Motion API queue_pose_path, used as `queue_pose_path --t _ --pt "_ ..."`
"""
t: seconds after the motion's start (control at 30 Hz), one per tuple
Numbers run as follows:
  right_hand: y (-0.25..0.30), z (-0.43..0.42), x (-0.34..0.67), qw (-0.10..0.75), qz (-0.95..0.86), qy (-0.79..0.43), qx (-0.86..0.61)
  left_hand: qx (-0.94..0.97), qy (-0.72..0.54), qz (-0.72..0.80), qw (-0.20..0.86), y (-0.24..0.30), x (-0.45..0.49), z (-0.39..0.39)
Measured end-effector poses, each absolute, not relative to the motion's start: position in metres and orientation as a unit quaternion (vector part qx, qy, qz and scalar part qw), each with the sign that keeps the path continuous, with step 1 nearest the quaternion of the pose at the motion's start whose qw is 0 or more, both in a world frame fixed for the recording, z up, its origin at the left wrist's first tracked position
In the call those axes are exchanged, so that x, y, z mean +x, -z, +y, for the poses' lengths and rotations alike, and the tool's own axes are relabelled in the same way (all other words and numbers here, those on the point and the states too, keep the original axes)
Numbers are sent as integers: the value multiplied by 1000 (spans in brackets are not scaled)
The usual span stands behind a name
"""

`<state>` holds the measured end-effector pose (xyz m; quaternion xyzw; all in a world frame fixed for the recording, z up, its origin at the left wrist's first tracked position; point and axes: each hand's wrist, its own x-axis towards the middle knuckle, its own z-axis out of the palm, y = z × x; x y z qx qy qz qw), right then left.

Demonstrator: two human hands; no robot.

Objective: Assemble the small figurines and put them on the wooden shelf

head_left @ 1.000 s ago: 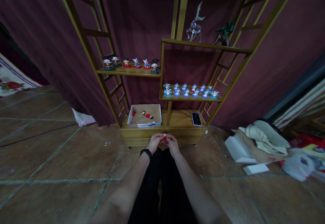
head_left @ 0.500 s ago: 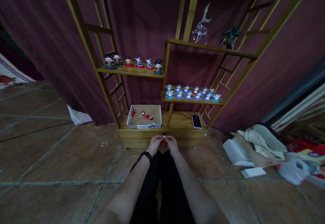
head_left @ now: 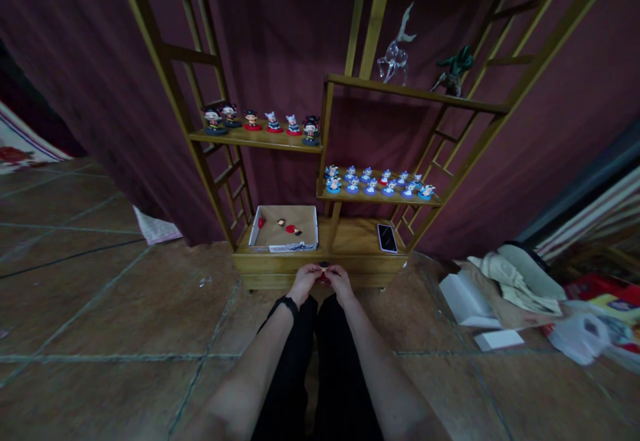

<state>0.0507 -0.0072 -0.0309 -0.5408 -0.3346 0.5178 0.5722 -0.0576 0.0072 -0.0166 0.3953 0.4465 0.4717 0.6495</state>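
A small dark-haired figurine [head_left: 324,267] with red at its lower part is held between my two hands, in front of the cabinet's lower edge. My left hand [head_left: 305,282], below a black wristband, is closed on its left side. From the right, my right hand [head_left: 340,282] grips it with the fingers bent inward. The fingers cover much of the figurine. Just beyond my left hand, a shallow open box [head_left: 283,249] stands on the cabinet top. Inside lie several small pieces, among them a red disc [head_left: 291,229] and dark-haired figure parts [head_left: 297,232].
Figurines [head_left: 251,119] line the upper left shelf, and blue-and-white ones [head_left: 371,186] fill the middle right shelf. A clear deer ornament [head_left: 395,61] and a dark green statue [head_left: 454,73] stand higher. A phone [head_left: 387,238] lies on the cabinet. White boxes [head_left: 467,301] and bags [head_left: 580,334] are at right.
Both hands stay in nearly the same place around the figurine, with only a slight shift of it between the fingers. The view has moved very slightly.
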Motion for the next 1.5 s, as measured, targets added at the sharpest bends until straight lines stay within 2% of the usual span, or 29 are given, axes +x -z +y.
queue_pose_path --t 0.6,1.03,1.5 --pt "18 -15 56 567 -330 -534 -533 336 -420 520 663 5 -56 8" --pt "22 -12 55 582 -305 -552 -513 339 -463 462 676 7 -56 1" --pt "24 -11 54 554 -342 -529 -544 352 -484 438 671 7 -58 1"
